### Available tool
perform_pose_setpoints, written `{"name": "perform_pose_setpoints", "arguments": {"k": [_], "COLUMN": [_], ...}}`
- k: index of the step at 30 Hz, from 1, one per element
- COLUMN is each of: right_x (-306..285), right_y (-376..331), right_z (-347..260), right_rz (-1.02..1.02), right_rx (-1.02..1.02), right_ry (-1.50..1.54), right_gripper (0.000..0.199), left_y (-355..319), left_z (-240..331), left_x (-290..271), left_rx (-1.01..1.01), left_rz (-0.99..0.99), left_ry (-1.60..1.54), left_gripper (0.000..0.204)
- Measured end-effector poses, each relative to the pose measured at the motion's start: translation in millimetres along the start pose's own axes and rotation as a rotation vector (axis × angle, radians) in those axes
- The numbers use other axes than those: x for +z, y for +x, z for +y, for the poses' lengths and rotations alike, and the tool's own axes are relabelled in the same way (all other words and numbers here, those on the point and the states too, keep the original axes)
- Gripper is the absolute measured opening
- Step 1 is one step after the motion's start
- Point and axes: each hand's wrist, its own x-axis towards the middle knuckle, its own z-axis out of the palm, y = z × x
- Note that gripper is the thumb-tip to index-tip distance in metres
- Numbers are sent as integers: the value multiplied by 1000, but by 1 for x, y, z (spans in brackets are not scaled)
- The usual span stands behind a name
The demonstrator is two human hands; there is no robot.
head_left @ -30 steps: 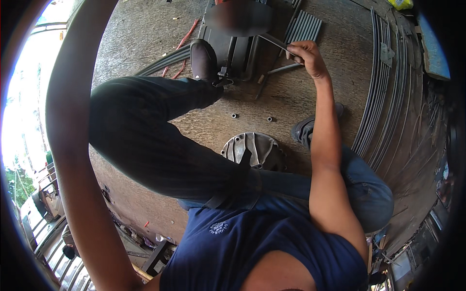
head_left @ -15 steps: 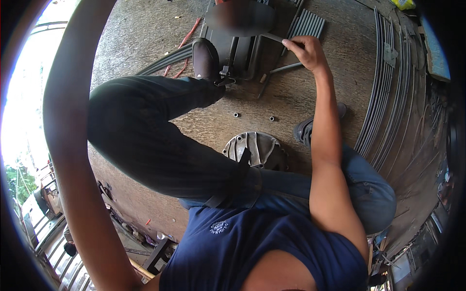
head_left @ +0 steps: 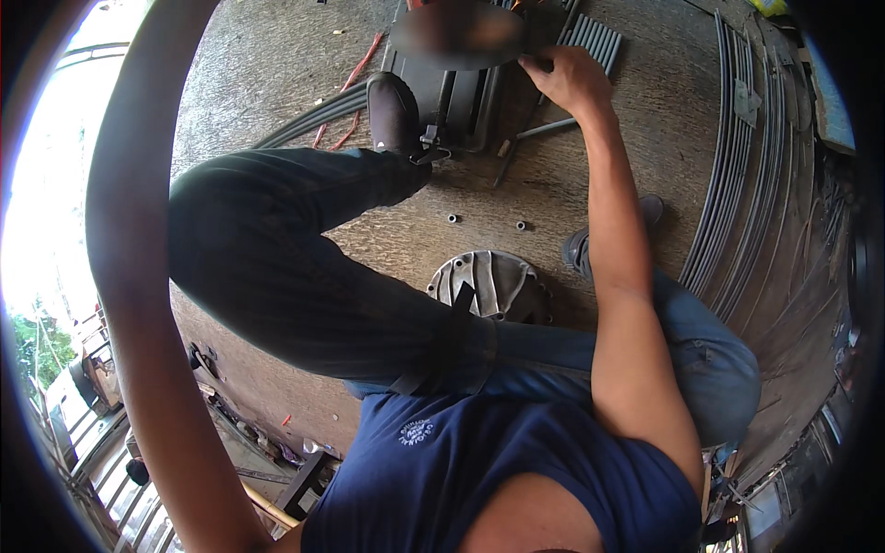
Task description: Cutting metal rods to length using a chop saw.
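Observation:
My right hand [head_left: 576,81] is closed in a pinch beside a black floor machine [head_left: 467,111] that looks like a cut-off saw. A thin grey metal rod showed between its fingertips a moment ago; now the rod's free part is hidden by a dark blurred oval [head_left: 461,37] over the machine's top. My left arm [head_left: 138,230] reaches up along the left side and leaves the view at the top, so the left hand is out of sight. Just below my right hand, a grey rod [head_left: 547,127] lies on the floor.
Short grey rods [head_left: 595,41] lie in a row beyond my right hand. Long rods [head_left: 728,157] run along the right. A ribbed metal cover [head_left: 489,281] sits near my legs, with two small hollow pieces [head_left: 452,218] farther off. My shoe [head_left: 394,111] is against the machine's left side.
My right hand has moved left and slightly up, closer to the machine, and the rod at its fingertips has dropped from sight. A small orange glow shows at the top edge. The left arm has barely moved.

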Motion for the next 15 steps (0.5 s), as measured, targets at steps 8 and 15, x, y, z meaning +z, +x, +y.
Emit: {"name": "perform_pose_setpoints", "arguments": {"k": [8, 15], "right_x": [-3, -5], "right_y": [-1, 1], "right_z": [-5, -6], "right_rz": [25, 10], "right_rx": [-6, -8], "right_ry": [-11, -45], "right_gripper": [29, 29], "left_y": [35, 36], "left_z": [-10, -11], "left_x": [-30, -26], "left_rx": [-73, -189], "left_rz": [-161, -92], "left_ry": [106, 51], "left_gripper": [23, 22]}}
